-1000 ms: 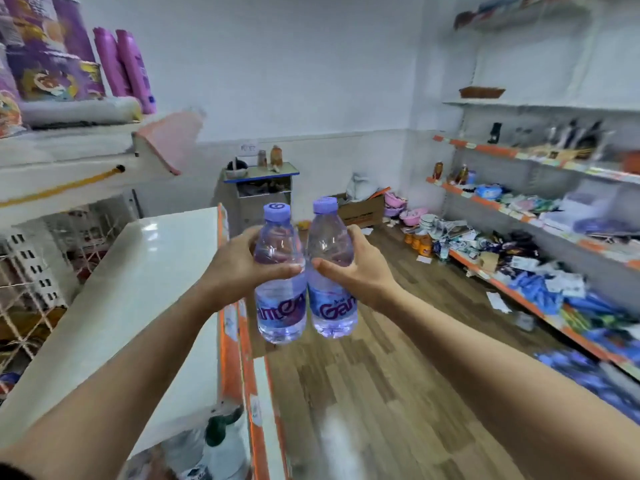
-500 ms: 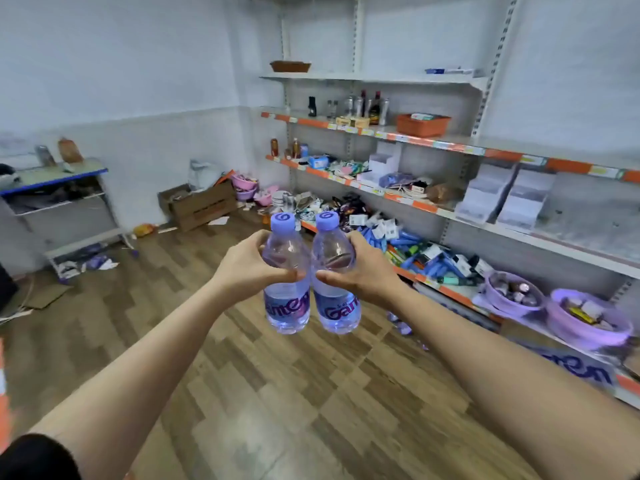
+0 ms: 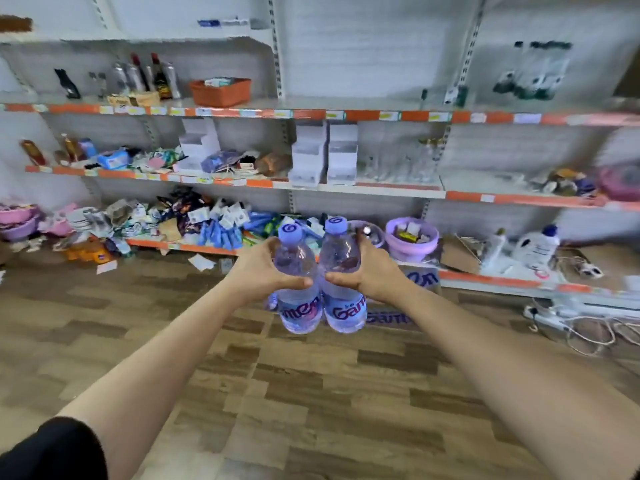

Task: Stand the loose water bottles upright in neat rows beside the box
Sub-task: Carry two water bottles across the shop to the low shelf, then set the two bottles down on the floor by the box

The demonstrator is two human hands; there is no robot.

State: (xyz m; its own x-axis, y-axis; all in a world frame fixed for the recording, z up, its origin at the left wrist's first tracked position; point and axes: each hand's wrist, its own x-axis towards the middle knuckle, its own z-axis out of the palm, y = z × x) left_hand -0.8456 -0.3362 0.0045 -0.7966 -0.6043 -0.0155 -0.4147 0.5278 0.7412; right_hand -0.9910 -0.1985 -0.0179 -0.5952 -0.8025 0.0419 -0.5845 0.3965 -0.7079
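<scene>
The person carries two bottles at chest height, out over the wooden floor (image 3: 311, 393). The left hand (image 3: 258, 271) is clamped round the left bottle (image 3: 298, 292); the right hand (image 3: 372, 273) is clamped round the right bottle (image 3: 343, 289). Both bottles touch side by side, long axes upright, caps at 12 o'clock. No box is in view, so placement direction cannot be judged; the shelving (image 3: 311, 114) lies at 12 o'clock.

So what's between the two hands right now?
Two upright water bottles, pressed side by side: left hand holds the left bottle, right hand the right bottle. Head view shows it.
</scene>
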